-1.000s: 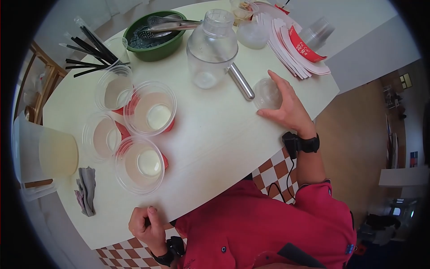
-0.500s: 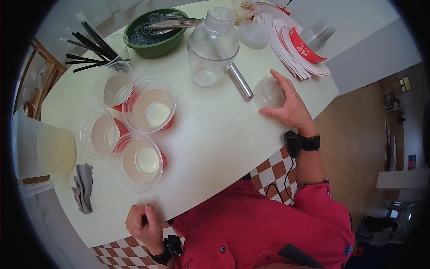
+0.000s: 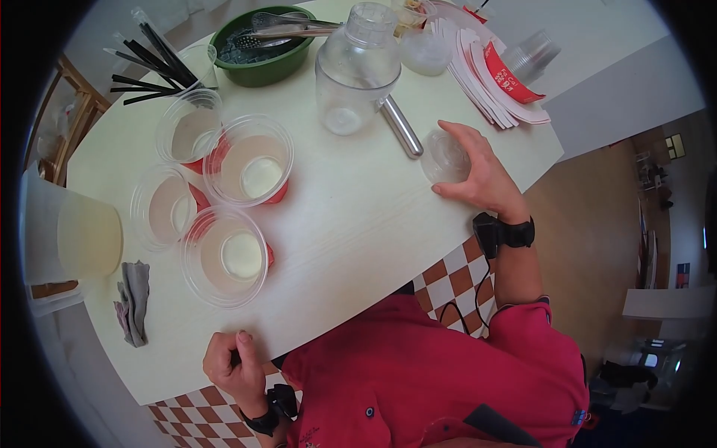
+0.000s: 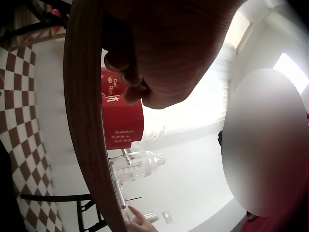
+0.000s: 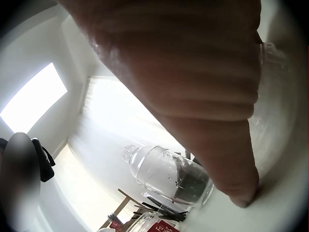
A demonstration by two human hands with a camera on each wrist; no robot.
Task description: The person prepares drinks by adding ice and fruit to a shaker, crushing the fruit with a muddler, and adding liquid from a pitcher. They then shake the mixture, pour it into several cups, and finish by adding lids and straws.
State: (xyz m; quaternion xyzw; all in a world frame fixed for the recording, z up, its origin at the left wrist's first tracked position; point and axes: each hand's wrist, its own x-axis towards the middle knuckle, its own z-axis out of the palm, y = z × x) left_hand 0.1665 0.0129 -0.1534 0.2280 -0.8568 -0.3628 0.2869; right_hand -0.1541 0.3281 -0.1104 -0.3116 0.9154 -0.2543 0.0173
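In the head view, the right hand (image 3: 485, 172) curves its thumb and fingers round a small clear round container (image 3: 447, 155) on the white table. In the right wrist view that hand (image 5: 178, 87) covers much of the picture, the clear container (image 5: 275, 106) beyond it. The left hand (image 3: 237, 366), loosely curled and holding nothing, rests at the table's near edge; the left wrist view shows its curled fingers. Several clear cups with red bands, one of them the nearest cup (image 3: 228, 256), stand beyond it. A clear shaker (image 3: 355, 82) and a steel rod (image 3: 402, 128) lie between the hands, farther back.
A green bowl (image 3: 265, 69) holds tongs and a strainer. Black straws (image 3: 160, 67) stand in a cup at the back left. A pitcher (image 3: 86, 239) of pale liquid and a grey cloth (image 3: 134, 302) are at left. White paper pieces (image 3: 478, 82) and stacked cups (image 3: 532, 56) are back right.
The head view has shifted slightly, so the cups, bowl and shaker appear higher. The right hand's fingers have shifted slightly about the clear container; the left hand keeps its curled pose at the edge.
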